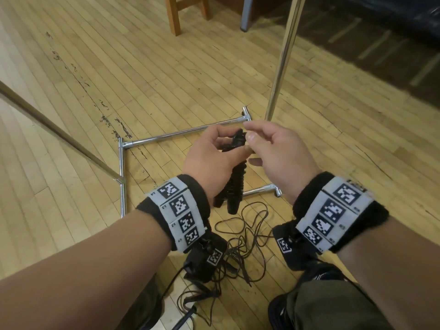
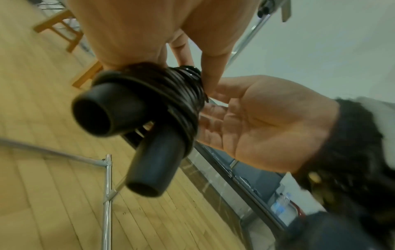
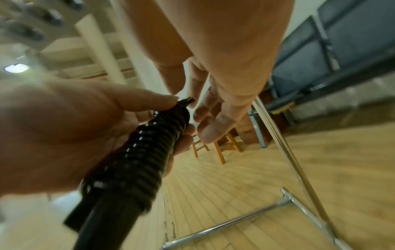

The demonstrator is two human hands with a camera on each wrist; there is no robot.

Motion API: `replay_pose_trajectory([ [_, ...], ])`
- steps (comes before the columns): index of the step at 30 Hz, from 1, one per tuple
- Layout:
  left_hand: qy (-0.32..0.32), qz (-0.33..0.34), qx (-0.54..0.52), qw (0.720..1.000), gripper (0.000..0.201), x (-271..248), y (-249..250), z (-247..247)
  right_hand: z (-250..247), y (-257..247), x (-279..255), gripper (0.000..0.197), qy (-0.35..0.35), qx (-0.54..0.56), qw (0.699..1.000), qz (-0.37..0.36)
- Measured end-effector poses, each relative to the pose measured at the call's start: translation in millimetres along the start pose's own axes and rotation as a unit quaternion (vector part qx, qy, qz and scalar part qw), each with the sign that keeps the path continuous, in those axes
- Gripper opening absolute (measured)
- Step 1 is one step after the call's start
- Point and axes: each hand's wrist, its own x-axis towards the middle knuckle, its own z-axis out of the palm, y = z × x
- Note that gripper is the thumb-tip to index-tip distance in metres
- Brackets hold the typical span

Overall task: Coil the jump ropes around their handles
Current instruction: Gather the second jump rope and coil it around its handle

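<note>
A: Entry, wrapped rope. The left hand (image 1: pixel 209 158) grips the pair of black handles (image 2: pixel 119 116) held side by side, cord wound tightly round both along most of their length. The bundle is in the air between the hands, above the wooden floor (image 1: pixel 95 67), bare butt ends pointing down toward the person.

B: And the right hand (image 1: pixel 278 151)?

A: At the top end of the coil (image 3: pixel 149 152), fingers loosely spread. The head view suggests thumb and forefinger close on the cord's end; the right wrist view shows the fingertips (image 3: pixel 211 133) just beside the tip, not clearly on it. I cannot tell whether it pinches anything.

B: Step in hand, by your judgement?

A: Securing the last turn. This rope looks nearly done. To do it well: keep the left thumb pressed on the top turns so they cannot slacken, then tuck the free end under the final turn and pull it snug.

B: Risk?

A: If the left hand eases off before the tuck holds, the slick cord may spring loose.

B: Remaining work?

A: Loose dark rope (image 1: pixel 240 234) lies tangled on the floor below the wrists, inside the chrome rack base (image 1: pixel 166 136). I count that as not yet coiled.
</note>
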Motion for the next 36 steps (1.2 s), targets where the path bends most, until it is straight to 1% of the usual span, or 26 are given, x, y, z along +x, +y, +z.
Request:
replay_pose_trajectory([
  [2, 0.009, -0.027, -0.029, 0.999, 0.033, 1.9, -2.1, -0.5, 5.4, -0.1, -7.2, 0.042, -0.046, -0.034, 0.998, 0.0],
  [4, 0.009, -0.04, -0.037, 0.998, 0.041, 3.6, -4.4, -1.4, 6.3, 2.5, -10.3, 0.055, -0.083, -0.021, 0.995, 0.041],
  [6, -0.012, -0.04, -0.03, 0.999, 0.048, 3.5, -4.4, 0.2, 3.9, 2.7, -10.4, 0.063, -0.11, -0.002, 0.991, 0.071],
  [7, -0.024, -0.04, -0.028, 0.999, 0.051, 2.5, -3.6, 1.5, 2.8, 1.6, -10.3, 0.069, -0.119, 0.001, 0.99, 0.072],
  [9, -0.039, -0.038, -0.024, 0.998, 0.056, -0.3, -1.4, 3.9, 2.1, 0.2, -9.0, 0.088, -0.126, 0.012, 0.989, 0.071],
  [11, -0.047, -0.032, -0.005, 0.998, 0.057, -3.7, 0.6, 4.6, 3.0, -0.3, -8.6, 0.1, -0.123, -0.013, 0.991, 0.06],
  [12, -0.049, -0.025, 0.01, 0.998, 0.054, -5.1, 1.2, 4.6, 3.6, 0.1, -9.1, 0.098, -0.117, -0.033, 0.991, 0.05],
  [14, -0.048, -0.007, 0.04, 0.998, 0.042, -5.3, 0.9, 2.8, 4.1, 2.0, -10.2, 0.083, -0.096, -0.076, 0.992, 0.022],
  [16, -0.041, 0.011, 0.093, 0.995, 0.026, -2.8, 2.5, -1.5, 3.6, 3.5, -11.1, 0.067, -0.09, -0.113, 0.989, 0.008],
  [19, -0.046, 0.03, 0.167, 0.984, 0.007, 2.0, 7.6, -10.5, 1.1, 6.2, -12.0, 0.059, -0.101, -0.128, 0.987, 0.004],
  [21, -0.053, 0.05, 0.199, 0.977, 0.007, 2.9, 11.9, -16.4, -2.5, 7.1, -11.5, 0.058, -0.107, -0.103, 0.989, 0.017],
  [24, -0.052, 0.09, 0.271, 0.957, 0.01, 2.9, 17.1, -22.4, -6.9, 8.8, -10.9, 0.06, -0.112, -0.057, 0.991, 0.038],
  [27, -0.044, 0.106, 0.304, 0.946, 0.01, 3.5, 20.3, -25.3, -7.0, 9.8, -10.4, 0.059, -0.12, 0.005, 0.991, 0.062],
  [32, -0.049, 0.095, 0.308, 0.945, 0.016, 5.8, 19.7, -28.1, -11.1, 9.7, -5.3, 0.057, -0.127, 0.135, 0.974, 0.131],
  [36, -0.054, 0.092, 0.331, 0.938, 0.015, 8.4, 17.2, -32.4, -10.7, 11.2, -2.5, 0.056, -0.14, 0.193, 0.958, 0.16],
])
